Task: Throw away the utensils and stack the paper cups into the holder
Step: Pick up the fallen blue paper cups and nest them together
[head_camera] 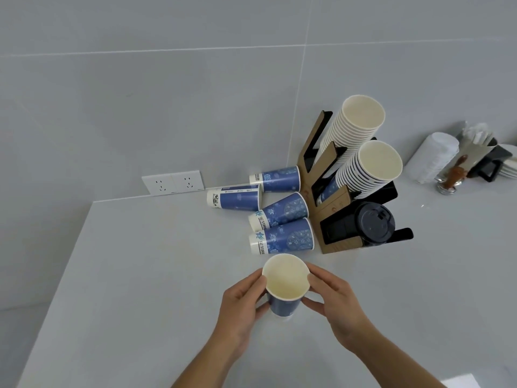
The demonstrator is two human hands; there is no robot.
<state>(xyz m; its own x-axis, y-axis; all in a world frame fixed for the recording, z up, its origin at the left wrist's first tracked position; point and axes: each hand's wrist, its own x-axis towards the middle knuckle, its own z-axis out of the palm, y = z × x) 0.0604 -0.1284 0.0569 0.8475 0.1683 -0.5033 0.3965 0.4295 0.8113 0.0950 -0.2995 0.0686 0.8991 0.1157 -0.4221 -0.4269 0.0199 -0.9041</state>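
A blue paper cup (285,287) with a cream inside stands upright, held from both sides: my left hand (242,306) grips its left wall and my right hand (340,301) its right rim. Behind it several blue patterned cups (282,236) lie on their sides on the white counter (140,275). To their right stands the brown and black cup holder (333,208), with two slanted stacks of cups (361,127) and a row of black lids (373,222). No loose utensils show near my hands.
A double wall socket (173,182) sits on the tiled wall behind the counter. At the far right stand a white sleeve of lids (432,156), a caddy with wrapped stirrers (475,141) and a stack of plates (509,166). The counter's left edge drops off.
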